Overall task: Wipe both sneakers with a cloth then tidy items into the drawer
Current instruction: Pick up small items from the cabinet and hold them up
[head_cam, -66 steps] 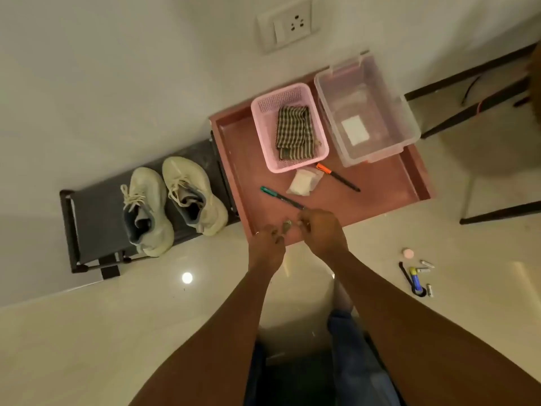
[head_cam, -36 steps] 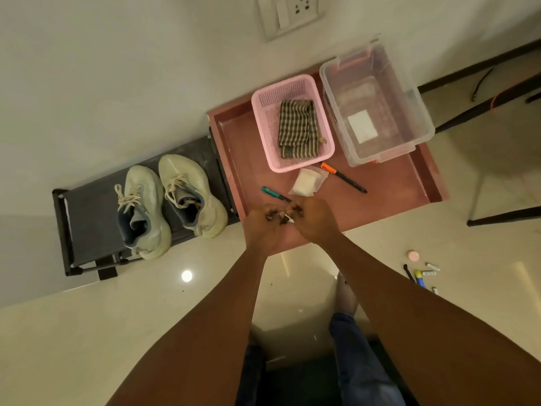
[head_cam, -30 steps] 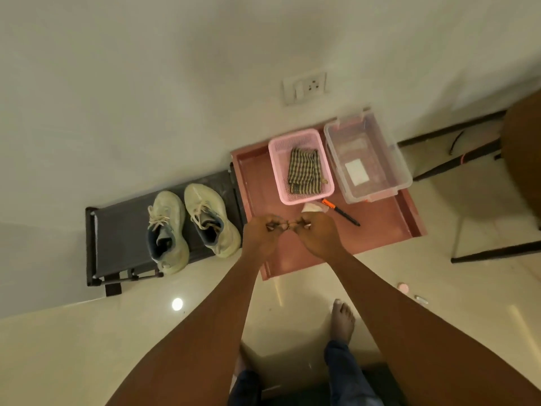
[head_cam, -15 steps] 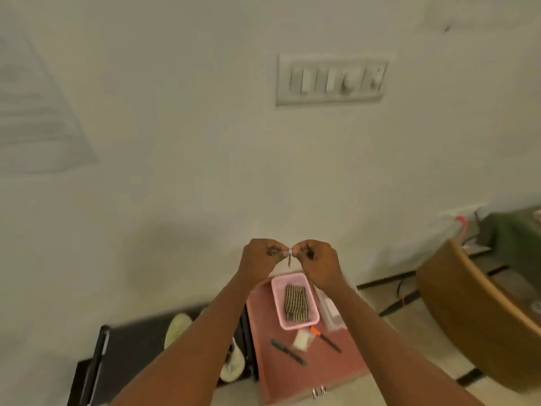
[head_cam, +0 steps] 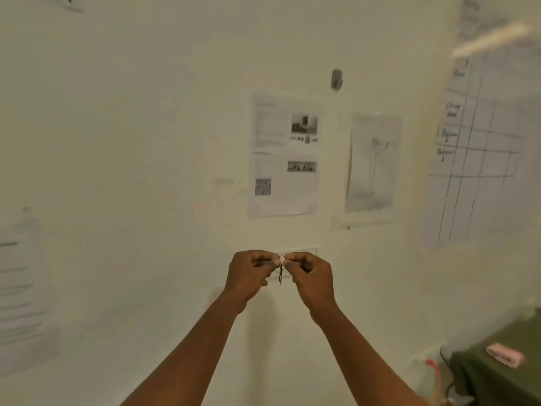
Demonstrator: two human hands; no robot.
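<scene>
The left hand (head_cam: 251,273) and right hand (head_cam: 310,276) meet at lower centre of the frame, before the wall (head_cam: 146,142). Each pinches a thin wire loop (head_cam: 281,256), from which a small dark metal piece (head_cam: 280,275) hangs (perhaps a key; too small to tell). The sneakers, cloth and drawer are out of view, so the wiping cannot be judged. Tidying looks unfinished, with this piece not yet stowed.
</scene>
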